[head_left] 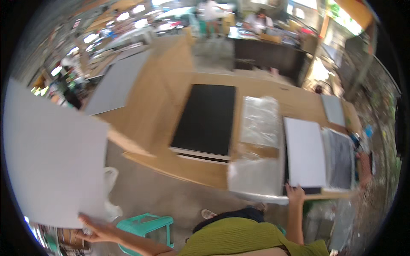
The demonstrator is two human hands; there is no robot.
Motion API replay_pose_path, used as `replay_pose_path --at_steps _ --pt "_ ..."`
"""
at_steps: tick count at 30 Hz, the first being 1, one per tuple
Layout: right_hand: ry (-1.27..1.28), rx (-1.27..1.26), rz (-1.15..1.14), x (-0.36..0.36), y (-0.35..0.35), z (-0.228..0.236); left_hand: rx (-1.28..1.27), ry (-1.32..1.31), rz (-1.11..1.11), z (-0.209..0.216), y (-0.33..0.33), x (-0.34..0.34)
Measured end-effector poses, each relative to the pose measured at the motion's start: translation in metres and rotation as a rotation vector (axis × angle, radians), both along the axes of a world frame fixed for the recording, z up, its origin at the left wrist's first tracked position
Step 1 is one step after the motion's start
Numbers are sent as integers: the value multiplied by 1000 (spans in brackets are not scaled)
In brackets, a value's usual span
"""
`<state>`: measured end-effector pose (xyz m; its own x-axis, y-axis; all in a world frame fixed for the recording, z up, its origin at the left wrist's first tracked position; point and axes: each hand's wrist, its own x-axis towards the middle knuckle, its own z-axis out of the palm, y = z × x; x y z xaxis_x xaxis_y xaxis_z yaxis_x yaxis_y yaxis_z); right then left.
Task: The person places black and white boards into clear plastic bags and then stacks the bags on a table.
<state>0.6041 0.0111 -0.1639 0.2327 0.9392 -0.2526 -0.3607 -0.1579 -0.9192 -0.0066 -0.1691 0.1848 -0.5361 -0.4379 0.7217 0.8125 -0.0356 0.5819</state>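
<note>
At the far left, my left hand [97, 231] grips the lower edge of a large white sheet [55, 158], held up off the table with its thumb on the near face. Toward the right, my right hand [295, 195] pinches the near edge of a smaller white sheet [305, 149]. That sheet lies over a black sheet [304, 190], of which only a margin shows. Left of it lie clear plastic sleeves [259, 121]. A grey sheet in plastic [340, 158] lies to the right. A stack with a black top [206, 119] sits mid-table.
Brown board covers the table [205, 177]. A tall cardboard panel [156, 94] and a grey sheet [119, 83] stand at left. Below is a green stool [145, 224]. A smaller grey sheet [333, 109] lies far right. People sit and stand behind a dark desk [269, 55].
</note>
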Motion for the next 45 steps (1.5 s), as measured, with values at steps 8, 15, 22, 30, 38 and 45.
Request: replay_pose_path --at_steps 8,15,22,30,38,45 --pt "-529 409 567 -298 33 260 132 -228 47 -26 -38 -60" --pt "-1436 1696 265 -608 123 369 -222 -307 107 -80 -97 -74" --pt "-1150 1492 229 -548 202 436 -220 -299 -36 -111 -120 -103" --pt "222 754 -249 -147 151 303 -229 -137 -15 -121 -36 -147" --pt "324 195 -957 -54 63 103 13 -316 -167 -64 43 -128" --pt "-239 -198 -622 -127 33 53 -20 -651 -126 -107 -53 -164"
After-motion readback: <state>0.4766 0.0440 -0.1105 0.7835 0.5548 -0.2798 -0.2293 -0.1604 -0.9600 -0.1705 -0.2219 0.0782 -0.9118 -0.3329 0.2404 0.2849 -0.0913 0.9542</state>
